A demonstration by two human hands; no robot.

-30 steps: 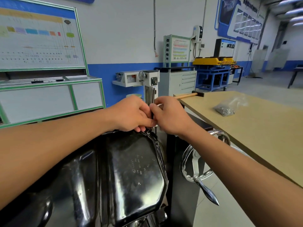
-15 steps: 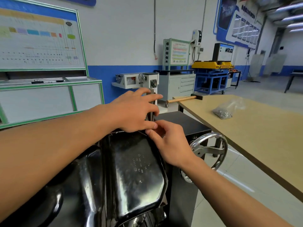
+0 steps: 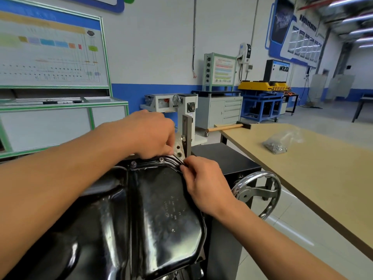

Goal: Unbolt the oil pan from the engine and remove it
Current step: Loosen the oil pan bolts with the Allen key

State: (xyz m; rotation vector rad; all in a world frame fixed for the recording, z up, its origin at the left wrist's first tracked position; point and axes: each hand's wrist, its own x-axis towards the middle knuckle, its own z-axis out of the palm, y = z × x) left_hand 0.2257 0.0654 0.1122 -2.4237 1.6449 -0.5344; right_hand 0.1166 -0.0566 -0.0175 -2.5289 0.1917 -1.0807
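The glossy black oil pan [image 3: 161, 209] fills the lower middle of the head view, bolted on an upturned engine. Two bolts [image 3: 161, 159] show on its far flange. My left hand [image 3: 149, 134] hovers over that far edge with its fingers curled down to the flange beside the bare aluminium engine end [image 3: 178, 147]; what its fingertips touch is hidden. My right hand [image 3: 203, 182] lies on the pan's far right corner, thumb and fingertips pinching the flange edge there.
A chrome handwheel [image 3: 260, 190] and the black stand housing [image 3: 226, 158] sit right of the pan. A wooden table [image 3: 323, 188] on the right carries a bag of small metal parts [image 3: 276, 144] and a hammer [image 3: 228, 127]. A grey upright bracket [image 3: 186, 134] rises behind the pan.
My left hand's fingers, spread half a second ago, have curled down onto the far flange. My right hand has stayed at the pan's far right corner, and two flange bolts are now uncovered.
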